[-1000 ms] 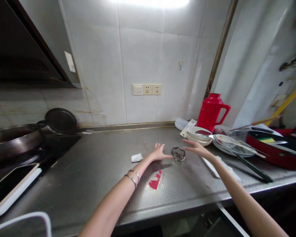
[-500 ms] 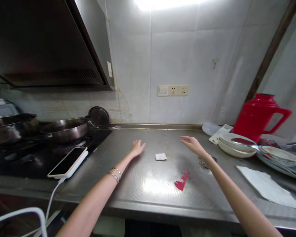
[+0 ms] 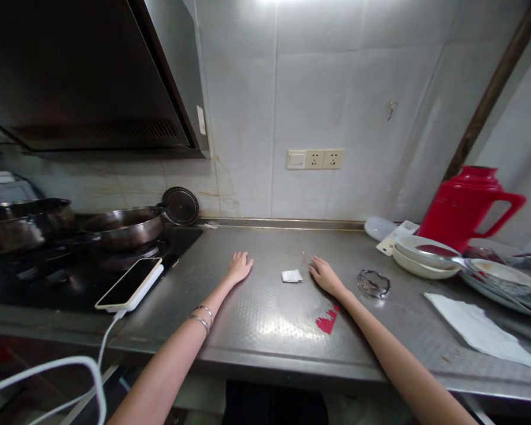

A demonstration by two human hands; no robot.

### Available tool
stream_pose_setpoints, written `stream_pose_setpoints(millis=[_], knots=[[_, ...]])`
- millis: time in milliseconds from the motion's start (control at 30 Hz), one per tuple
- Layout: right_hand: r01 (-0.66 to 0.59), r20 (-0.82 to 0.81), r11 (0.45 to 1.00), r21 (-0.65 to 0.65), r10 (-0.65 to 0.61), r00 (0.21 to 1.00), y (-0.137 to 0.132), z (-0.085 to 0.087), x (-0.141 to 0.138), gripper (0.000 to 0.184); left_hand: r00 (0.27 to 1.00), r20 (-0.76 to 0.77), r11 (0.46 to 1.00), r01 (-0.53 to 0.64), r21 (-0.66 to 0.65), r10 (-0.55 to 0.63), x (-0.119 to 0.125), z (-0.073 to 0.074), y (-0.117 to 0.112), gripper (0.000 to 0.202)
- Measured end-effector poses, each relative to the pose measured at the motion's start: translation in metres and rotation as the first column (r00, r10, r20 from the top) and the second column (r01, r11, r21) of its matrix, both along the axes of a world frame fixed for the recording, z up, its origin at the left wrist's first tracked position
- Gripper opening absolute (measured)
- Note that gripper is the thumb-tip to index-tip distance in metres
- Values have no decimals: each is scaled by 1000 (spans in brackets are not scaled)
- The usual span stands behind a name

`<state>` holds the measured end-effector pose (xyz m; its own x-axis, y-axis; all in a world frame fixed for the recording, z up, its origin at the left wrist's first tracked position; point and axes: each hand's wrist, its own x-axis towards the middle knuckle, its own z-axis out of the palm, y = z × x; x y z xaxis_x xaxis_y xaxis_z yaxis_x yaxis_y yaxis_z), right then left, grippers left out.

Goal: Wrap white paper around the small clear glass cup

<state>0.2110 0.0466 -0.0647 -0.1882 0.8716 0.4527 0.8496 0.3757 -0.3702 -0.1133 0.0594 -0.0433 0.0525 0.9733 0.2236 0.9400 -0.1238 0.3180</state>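
Note:
My left hand [image 3: 239, 267] rests palm down on the steel countertop [image 3: 256, 319], fingers stretched out, with nothing in it. Two silver bracelets [image 3: 202, 317] circle that wrist. On the other side, my right hand [image 3: 325, 275] also lies on the counter, open and holding nothing. Between the hands, closer to the right one, is a small folded white paper [image 3: 291, 275]. A jagged red paper cutout [image 3: 328, 320] lies below my right hand, beside the forearm. To the right of that hand sits a coiled silver metal object [image 3: 373, 283], perhaps wire or bracelets.
At left, a phone [image 3: 130, 283] with a cable lies by the stove's edge. A pan [image 3: 126, 230] and a pot [image 3: 26, 224] stand on the stove. At right are stacked bowls [image 3: 420, 262], a red thermos jug [image 3: 464, 206], plates and a white napkin [image 3: 480, 327].
My right hand has come down and left onto the counter beside the folded paper, uncovering the coiled metal object. My left hand stays on the counter, nearly in place. The view shifted slightly.

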Motion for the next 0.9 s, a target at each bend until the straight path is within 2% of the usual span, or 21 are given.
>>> stream_pose_setpoints(millis=[400,667,900], knots=[[-6,48,1000,-7,6,999,-4,3,0,35,998,-66,1000,1,-10,-1,1,0,-2,45],[4,70,1000,-26,-2,998,-3,3,2,35,999,-44,999,26,-19,-27,-2,2,1,44],[-16,55,999,-42,19,998,-2,5,3,36,999,-20,999,31,-19,-31,-5,-2,7,44]])
